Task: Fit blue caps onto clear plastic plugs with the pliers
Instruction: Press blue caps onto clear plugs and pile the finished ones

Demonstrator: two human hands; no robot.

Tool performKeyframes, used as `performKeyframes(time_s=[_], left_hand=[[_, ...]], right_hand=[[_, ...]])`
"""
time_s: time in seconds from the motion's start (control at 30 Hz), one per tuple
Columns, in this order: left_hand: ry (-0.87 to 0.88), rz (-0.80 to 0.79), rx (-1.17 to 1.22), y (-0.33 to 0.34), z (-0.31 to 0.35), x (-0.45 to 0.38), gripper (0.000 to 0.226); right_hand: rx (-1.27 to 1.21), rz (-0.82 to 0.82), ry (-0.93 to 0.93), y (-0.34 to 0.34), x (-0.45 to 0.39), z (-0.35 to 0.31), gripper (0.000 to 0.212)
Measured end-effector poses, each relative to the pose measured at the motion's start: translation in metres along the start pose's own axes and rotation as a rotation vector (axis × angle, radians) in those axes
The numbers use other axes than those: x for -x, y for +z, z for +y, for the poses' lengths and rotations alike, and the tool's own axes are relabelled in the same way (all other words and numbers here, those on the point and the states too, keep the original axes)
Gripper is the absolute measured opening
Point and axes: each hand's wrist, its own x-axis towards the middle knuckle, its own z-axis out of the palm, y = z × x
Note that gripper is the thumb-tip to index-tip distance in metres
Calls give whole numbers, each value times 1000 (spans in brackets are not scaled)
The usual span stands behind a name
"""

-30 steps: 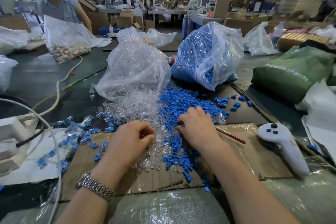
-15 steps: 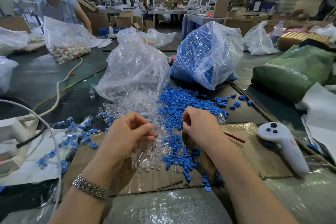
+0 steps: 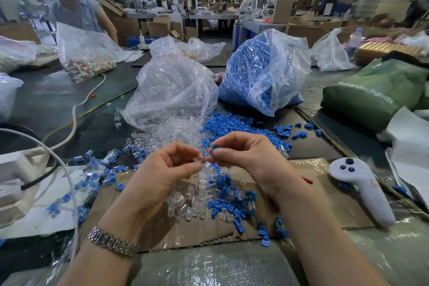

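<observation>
A clear plastic plug (image 3: 200, 160) is pinched between the thumb and curled fingertips of the left hand (image 3: 162, 174), and a blue cap (image 3: 215, 147) is pinched between the thumb and forefinger of the right hand (image 3: 246, 158). The two parts are held just beside each other above the work surface; whether they touch cannot be told. A metal watch band (image 3: 113, 241) is worn on the left wrist.

Beneath the hands a mixed heap of loose clear plugs (image 3: 185, 204) and loose blue caps (image 3: 229, 202) is spread over a sheet of cardboard (image 3: 308, 213). A red handle (image 3: 306, 179), partly hidden behind the right wrist, is seen on the cardboard; what tool it belongs to cannot be told. A white handheld controller (image 3: 362, 188) is laid near the cardboard's right edge.

Farther back, a clear bag of plugs (image 3: 171, 90) and a clear bag of blue caps (image 3: 262, 72) are stood side by side, both spilling toward the hands. Capped plugs (image 3: 92, 183) are scattered to the left, near a white cable (image 3: 69, 179). A green bag (image 3: 376, 93) is set at the right
</observation>
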Motion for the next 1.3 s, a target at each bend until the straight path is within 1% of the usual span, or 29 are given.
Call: performKeyframes(time_s=[0.03,0.1,0.2,0.27,0.47,0.57,0.83,1.0,1.1,1.17,1.2,1.23,1.27,1.3], left_hand=[[0,-13,-4,0,0,0,27],[0,-34,8,1,0,1,25],[1,-42,43,2,2,2,35],[4,-42,50,3,3,3,39],[5,-45,79,4,3,3,39],[15,-39,67,4,2,3,38],[47,-47,15,5,1,3,25],[69,-44,-16,5,0,2,22],[71,-57,21,3,-2,1,28],[63,-50,62,2,-4,-1,32],[56,-45,89,1,-5,-2,34],[50,-43,117,0,-6,-3,36],[43,-45,145,0,-7,-4,37],[38,-50,170,-1,-7,-5,39]], right_hand=[[-44,-21,-2,0,0,0,15],[-47,-41,-19,2,0,0,13],[11,-43,-53,3,2,-1,11],[104,-41,-84,4,4,-2,9],[465,-13,-178,10,8,-2,7],[570,-7,-233,11,7,0,6],[608,-26,-215,10,7,2,7],[619,-22,-205,12,9,-1,7],[536,-23,-155,8,12,-7,11],[485,81,-134,0,11,-10,15],[550,174,-113,-5,11,-9,18],[696,270,-53,-10,9,-7,23],[894,332,62,-16,8,-5,33],[1085,353,225,-20,8,-3,48]])
